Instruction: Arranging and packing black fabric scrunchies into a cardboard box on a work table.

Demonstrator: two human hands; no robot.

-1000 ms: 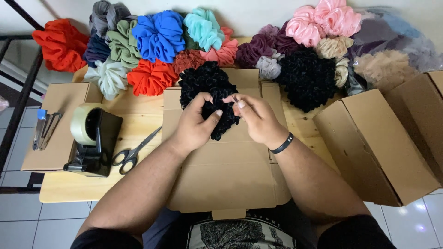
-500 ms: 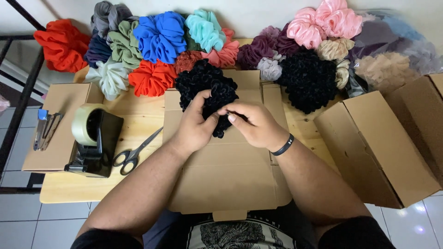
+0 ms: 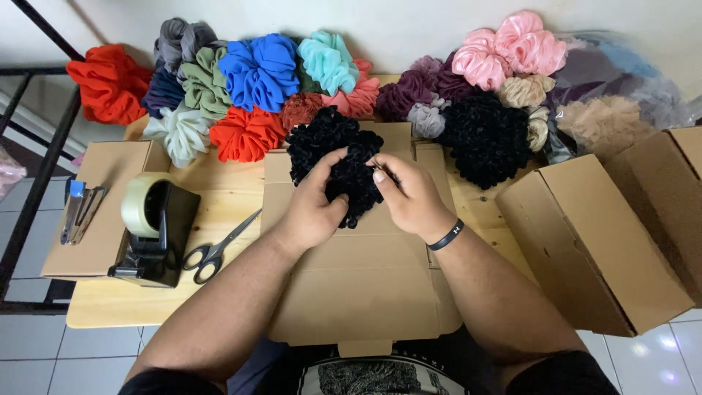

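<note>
Both sets of fingers point(image 3: 344, 157) are curled into a black velvet scrunchie point(image 3: 344, 172) just above the middle of the frame. The left hand point(image 3: 314, 208) clamps its lower left edge, thumb on top; the right hand point(image 3: 409, 194) pinches its right side, fingertips pressed together on a fold. The scrunchie looks soft, light and springy, unlikely to slip or break, and best taken by bunching its ruffled rim as both hands do. It lies on the far end of a flattened cardboard box point(image 3: 358, 292) spread over the wooden surface point(image 3: 219, 201). At left sit scissors point(image 3: 216, 249), a tape dispenser point(image 3: 153, 230) and a stapler point(image 3: 77, 208). Across the top runs a heap of coloured scrunchies point(image 3: 256, 73); at right stand closed cardboard boxes point(image 3: 592, 245).
</note>
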